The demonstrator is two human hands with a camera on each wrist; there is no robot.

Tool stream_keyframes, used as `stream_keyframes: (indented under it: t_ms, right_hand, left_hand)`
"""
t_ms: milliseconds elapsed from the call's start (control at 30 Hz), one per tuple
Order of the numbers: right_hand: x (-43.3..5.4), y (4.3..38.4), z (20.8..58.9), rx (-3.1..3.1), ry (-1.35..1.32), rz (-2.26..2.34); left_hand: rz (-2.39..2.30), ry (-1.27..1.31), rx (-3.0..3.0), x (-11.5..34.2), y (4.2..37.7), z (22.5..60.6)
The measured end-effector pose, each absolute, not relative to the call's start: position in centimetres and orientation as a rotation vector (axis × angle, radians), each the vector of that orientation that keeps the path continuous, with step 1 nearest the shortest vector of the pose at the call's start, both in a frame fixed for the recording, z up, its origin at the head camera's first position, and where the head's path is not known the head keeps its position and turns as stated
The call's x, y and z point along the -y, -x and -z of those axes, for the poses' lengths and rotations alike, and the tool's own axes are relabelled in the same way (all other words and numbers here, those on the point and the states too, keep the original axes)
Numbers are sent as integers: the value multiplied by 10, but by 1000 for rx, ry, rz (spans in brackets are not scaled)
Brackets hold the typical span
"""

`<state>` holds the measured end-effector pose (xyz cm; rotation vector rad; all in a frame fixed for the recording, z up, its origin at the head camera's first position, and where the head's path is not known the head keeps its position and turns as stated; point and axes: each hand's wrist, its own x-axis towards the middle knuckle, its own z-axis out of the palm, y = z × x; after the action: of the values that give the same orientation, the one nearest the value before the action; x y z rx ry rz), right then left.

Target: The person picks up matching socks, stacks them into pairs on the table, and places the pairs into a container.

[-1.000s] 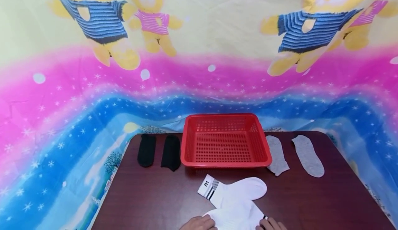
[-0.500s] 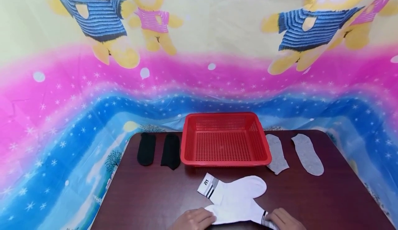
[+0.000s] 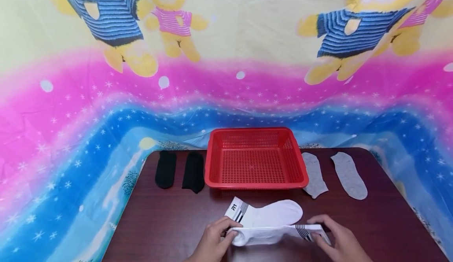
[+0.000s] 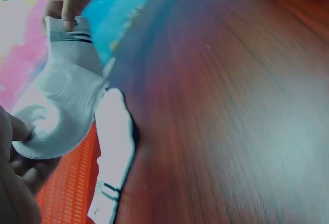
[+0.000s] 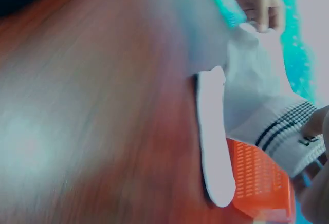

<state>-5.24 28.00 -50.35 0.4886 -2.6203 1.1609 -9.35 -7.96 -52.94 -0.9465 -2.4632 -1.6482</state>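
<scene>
A white sock point(image 3: 265, 235) with black stripes at its cuff is stretched between both hands, lifted off the table. My left hand point(image 3: 216, 236) pinches its toe end between thumb and fingers. At the striped cuff, my right hand point(image 3: 339, 238) grips with the thumb on the near side. Behind it a second white sock point(image 3: 279, 213) lies flat on the table, cuff to the left, partly hidden by the held one. In the left wrist view the held sock point(image 4: 64, 85) hangs between the hands; the right wrist view shows its striped cuff point(image 5: 288, 126) up close.
A red plastic basket point(image 3: 256, 185) stands at the back of the dark wooden table point(image 3: 159, 222). Left of it lie two black socks point(image 3: 166, 169) point(image 3: 193, 172). To its right are two grey socks point(image 3: 315, 177) point(image 3: 350, 176). A printed cloth point(image 3: 226, 89) hangs behind.
The nearer white sock, flat across the other one before, has been raised off the table and turned toward the camera's edge-on view. Both hands have moved up and forward with it.
</scene>
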Motion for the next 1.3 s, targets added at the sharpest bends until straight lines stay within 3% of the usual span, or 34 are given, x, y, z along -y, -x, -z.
stream_keyframes:
  t_ms: [133, 300, 633, 933, 1300]
  right_hand:
    - [-285, 59, 494, 2794, -137, -1707]
    - [-290, 71, 499, 2878, 127, -1967]
    - [-299, 82, 530, 3026, 178, -1852]
    - [-298, 84, 556, 2914, 48, -1903]
    - [-288, 94, 569, 3036, 296, -1506]
  left_hand:
    - [2176, 553, 2615, 76, 93, 525]
    - [2419, 279, 2666, 72, 95, 530]
    - [2301, 280, 2721, 66, 96, 550]
    - [2142, 229, 2832, 60, 100, 562]
    - [1919, 294, 2962, 59, 104, 567]
